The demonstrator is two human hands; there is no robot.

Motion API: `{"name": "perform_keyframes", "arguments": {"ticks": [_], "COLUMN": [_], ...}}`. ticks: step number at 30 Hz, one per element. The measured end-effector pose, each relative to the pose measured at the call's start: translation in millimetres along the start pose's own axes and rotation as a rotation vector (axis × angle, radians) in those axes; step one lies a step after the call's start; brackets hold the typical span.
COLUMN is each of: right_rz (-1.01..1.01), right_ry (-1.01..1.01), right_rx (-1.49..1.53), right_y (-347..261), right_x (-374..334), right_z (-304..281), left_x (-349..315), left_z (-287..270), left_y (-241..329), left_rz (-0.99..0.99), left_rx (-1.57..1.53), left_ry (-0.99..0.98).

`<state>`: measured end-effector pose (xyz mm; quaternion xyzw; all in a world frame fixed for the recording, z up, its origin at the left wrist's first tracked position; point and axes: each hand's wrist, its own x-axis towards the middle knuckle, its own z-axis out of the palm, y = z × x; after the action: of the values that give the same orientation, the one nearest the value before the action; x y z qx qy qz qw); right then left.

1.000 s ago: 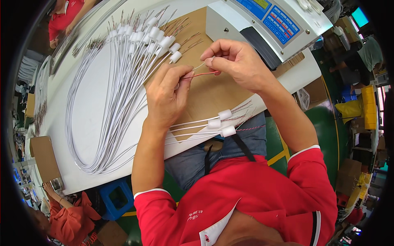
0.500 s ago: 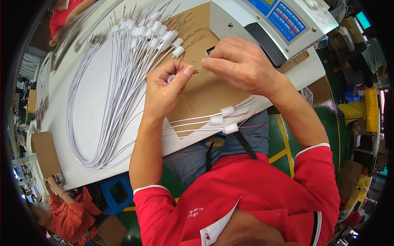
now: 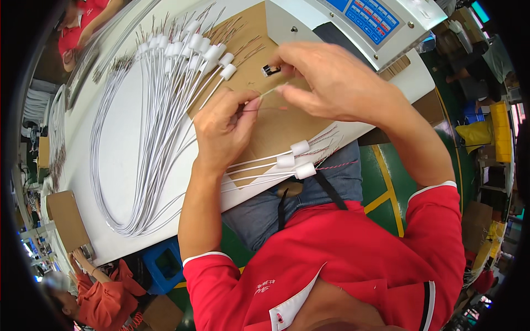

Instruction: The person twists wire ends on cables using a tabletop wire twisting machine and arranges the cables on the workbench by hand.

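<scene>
My left hand (image 3: pixel 226 129) is closed, pinching the thin red and pale wire ends (image 3: pixel 259 107) of a white cable over a brown cardboard sheet (image 3: pixel 276 124). My right hand (image 3: pixel 331 83) pinches the same wire tip from the right, close to a small metal clip (image 3: pixel 270 70) on the cardboard. Three white cable ends with white sleeves (image 3: pixel 295 159) lie just below my left hand, at the table's near edge. A large bundle of white cables with white sleeves (image 3: pixel 165 99) fans out to the left of my hands.
A white machine with a blue button panel (image 3: pixel 370 22) stands at the back right. The white table (image 3: pixel 105 165) runs left, where another cardboard piece (image 3: pixel 66 218) lies. Other people in red sit at the far left top (image 3: pixel 77 27) and bottom left (image 3: pixel 99 287).
Both hands have shifted slightly right and toward the metal clip, still holding the wire between them. The view has tilted a little.
</scene>
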<state>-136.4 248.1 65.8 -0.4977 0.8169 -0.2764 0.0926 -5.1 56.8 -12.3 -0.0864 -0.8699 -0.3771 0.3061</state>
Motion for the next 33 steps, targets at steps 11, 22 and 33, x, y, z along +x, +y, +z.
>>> {"name": "perform_keyframes", "arguments": {"ticks": [11,22,33], "right_rz": [-0.372,-0.395,-0.401], "right_ry": [0.013,0.069,0.069], "right_rx": [-0.908,-0.888,-0.871], "right_y": [39.5,40.1,38.6], "right_x": [34.4,33.5,31.4], "right_z": [-0.5,2.0,-0.7], "left_x": [4.6,7.7,9.9], "left_z": [18.7,21.6,23.8], "left_y": [-11.5,-16.1,-22.5], "left_rz": [-0.422,-0.456,-0.478], "left_rx": [-0.200,-0.132,-0.130], "left_ry": [0.117,0.049,0.045]}}
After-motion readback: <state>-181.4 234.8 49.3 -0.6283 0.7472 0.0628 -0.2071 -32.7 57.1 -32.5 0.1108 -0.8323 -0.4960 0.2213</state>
